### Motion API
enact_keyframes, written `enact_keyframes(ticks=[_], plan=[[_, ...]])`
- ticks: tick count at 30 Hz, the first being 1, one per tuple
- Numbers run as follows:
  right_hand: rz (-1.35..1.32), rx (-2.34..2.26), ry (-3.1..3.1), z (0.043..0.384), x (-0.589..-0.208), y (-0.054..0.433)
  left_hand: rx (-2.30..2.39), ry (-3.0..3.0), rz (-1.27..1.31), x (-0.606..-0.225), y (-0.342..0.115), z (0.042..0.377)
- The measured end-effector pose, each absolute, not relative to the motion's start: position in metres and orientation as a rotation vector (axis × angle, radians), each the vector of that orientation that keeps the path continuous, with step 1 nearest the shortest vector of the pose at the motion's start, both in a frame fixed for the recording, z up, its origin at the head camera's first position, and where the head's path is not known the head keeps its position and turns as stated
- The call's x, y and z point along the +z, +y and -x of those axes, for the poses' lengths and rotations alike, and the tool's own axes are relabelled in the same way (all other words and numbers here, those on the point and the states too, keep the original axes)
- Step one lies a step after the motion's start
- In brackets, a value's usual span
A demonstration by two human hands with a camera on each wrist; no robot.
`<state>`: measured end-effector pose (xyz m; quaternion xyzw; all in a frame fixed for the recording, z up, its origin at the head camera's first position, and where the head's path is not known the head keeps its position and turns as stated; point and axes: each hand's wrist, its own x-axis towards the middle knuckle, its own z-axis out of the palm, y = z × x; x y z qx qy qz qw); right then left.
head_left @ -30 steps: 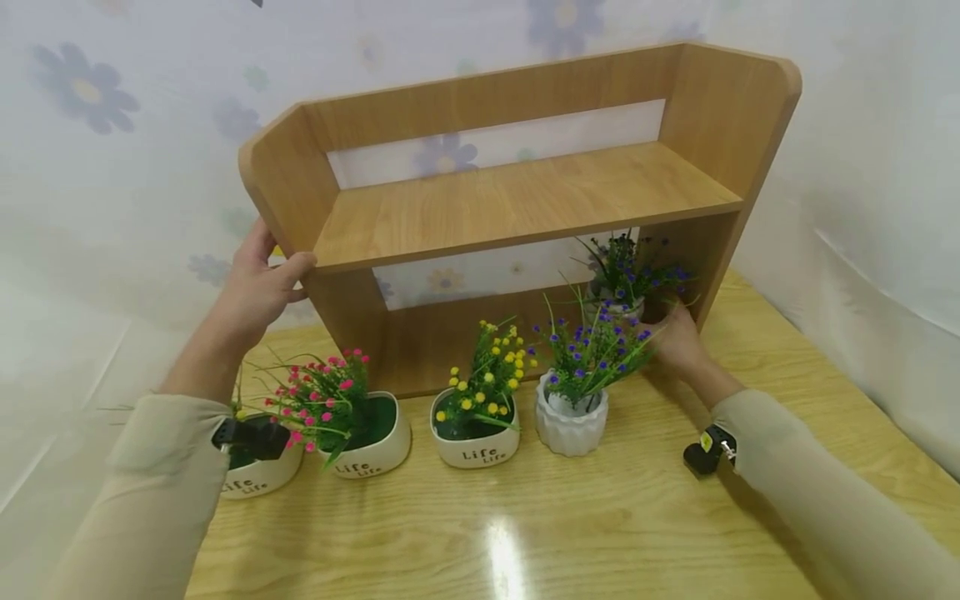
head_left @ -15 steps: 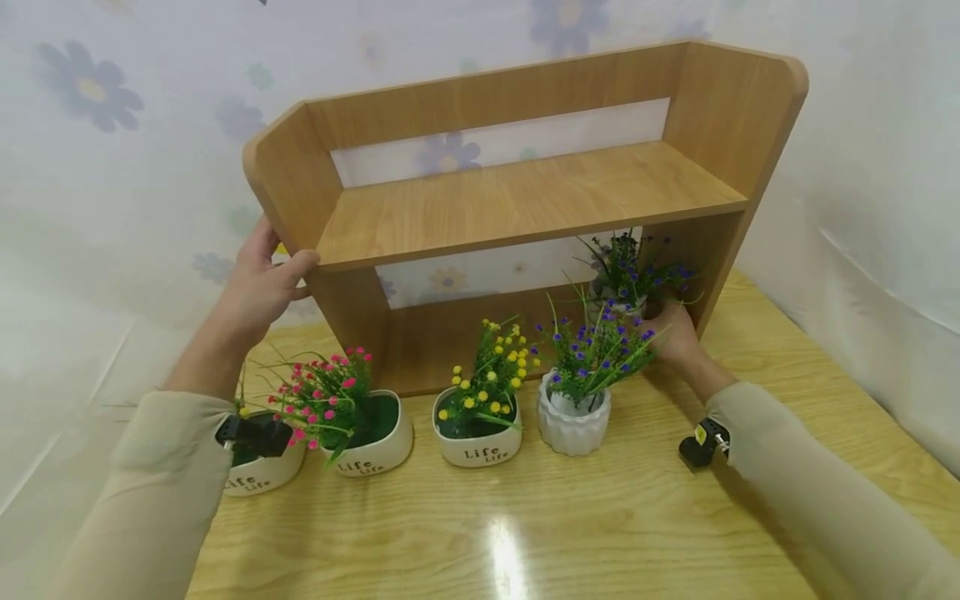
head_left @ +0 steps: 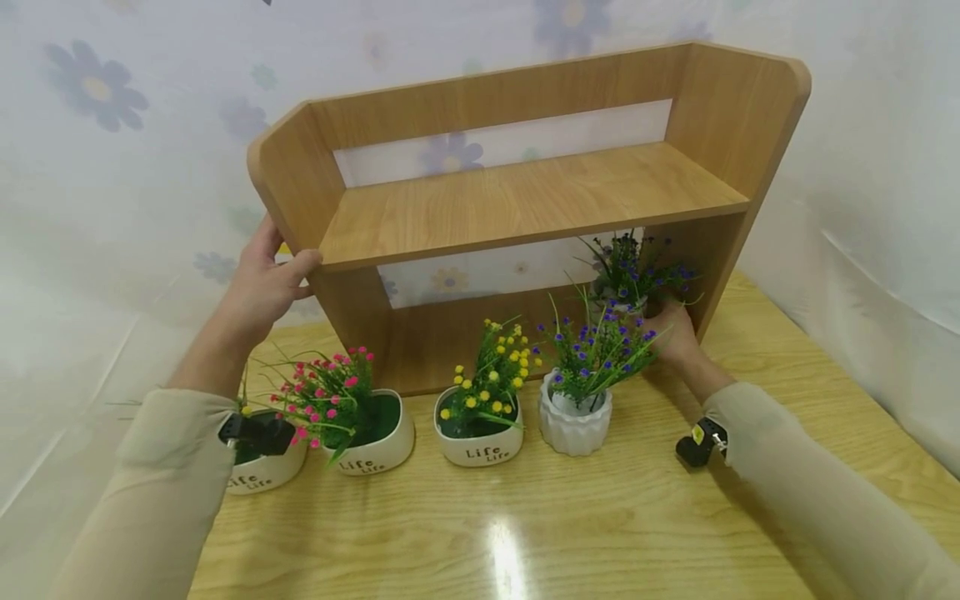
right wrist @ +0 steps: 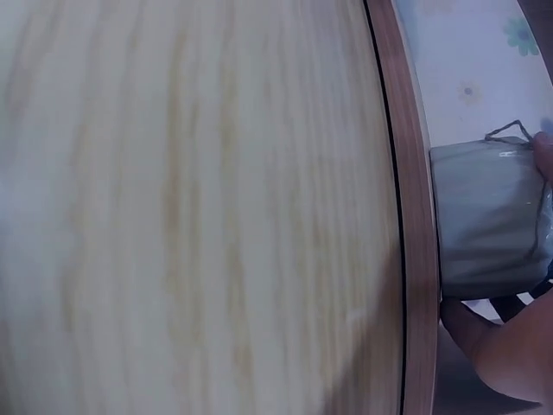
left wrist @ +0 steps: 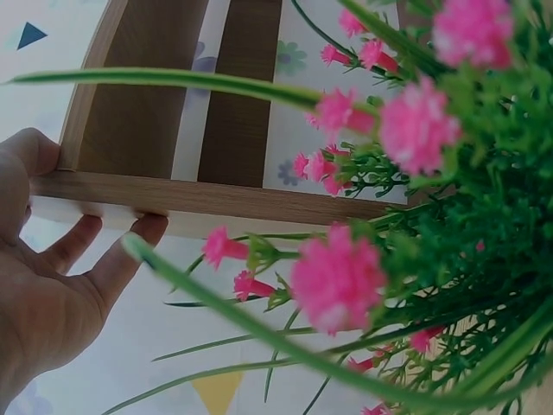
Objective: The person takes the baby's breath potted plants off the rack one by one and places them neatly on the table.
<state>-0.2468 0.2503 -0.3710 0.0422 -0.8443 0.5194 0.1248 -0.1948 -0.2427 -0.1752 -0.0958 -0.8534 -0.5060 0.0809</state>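
Note:
A wooden two-tier shelf [head_left: 540,196] stands on the table. My left hand [head_left: 262,287] grips the outer edge of its left side panel, thumb at the front and fingers behind. On the lower tier, at the right end, is a potted plant with dark blue-purple flowers [head_left: 628,262]. My right hand [head_left: 672,333] holds its pot; in the right wrist view the grey pot [right wrist: 488,220] sits between thumb and fingers, its base at the shelf board's front edge [right wrist: 415,216]. Pink flowers [left wrist: 337,277] partly cover the left wrist view.
In front of the shelf stand a fluted white pot with purple flowers [head_left: 576,425], an oval pot with yellow flowers [head_left: 480,450], one with pink flowers [head_left: 375,454] and another oval pot [head_left: 270,475] partly behind my left wrist. A flower-patterned curtain [head_left: 150,208] hangs behind.
The head view has shifted slightly, moving the whole scene a little rightward. Both hands keep their places on the shelf panel and the pot; my right wrist has edged slightly left.

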Motion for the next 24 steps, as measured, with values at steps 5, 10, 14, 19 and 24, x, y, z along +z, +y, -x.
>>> enact_keyframes(ticks=[5,10,14,19,24], plan=[[-0.104,1.454,-2.433,0.247,-0.373,0.25,-1.521,-2.534,0.299,-0.176,-0.239,0.194],[-0.116,1.43,-2.411,0.245,-0.372,0.25,-1.53,-2.488,0.299,-0.177,-0.233,0.194],[-0.146,1.481,-2.371,0.244,-0.372,0.25,-1.533,-2.45,0.266,-0.178,-0.228,0.195],[-0.131,1.487,-2.373,0.245,-0.372,0.252,-1.503,-2.427,0.212,-0.18,-0.223,0.196],[-0.132,1.447,-2.394,0.244,-0.371,0.255,-1.478,-2.436,0.212,-0.181,-0.22,0.198]])
